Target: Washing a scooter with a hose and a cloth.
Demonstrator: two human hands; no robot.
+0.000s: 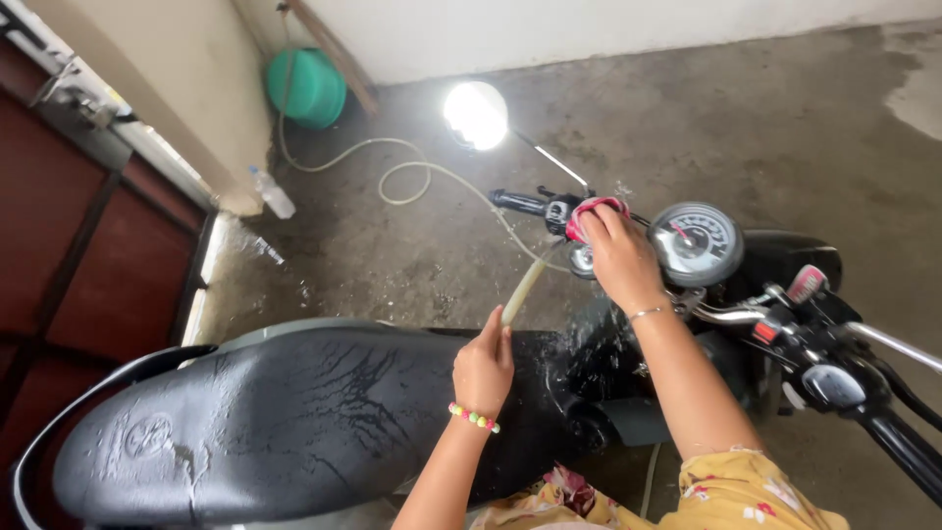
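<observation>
My left hand (483, 365) grips the end of a pale yellowish hose (522, 290), pointed up toward the handlebar of a black scooter. My right hand (616, 257) presses a red cloth (595, 209) against the left side of the handlebar, beside the black left grip (516, 202). The round speedometer (698, 242) sits just right of that hand. The wet black seat (294, 417) lies below and left of my left hand. A round mirror (476, 114) glares bright above the handlebar.
The hose runs back across the wet concrete floor (687, 128) in loops to a green bucket (309, 88) by the wall. A plastic bottle (273, 193) stands at the wall corner. A dark red gate (78, 245) lies left. The right grip (908, 447) points right.
</observation>
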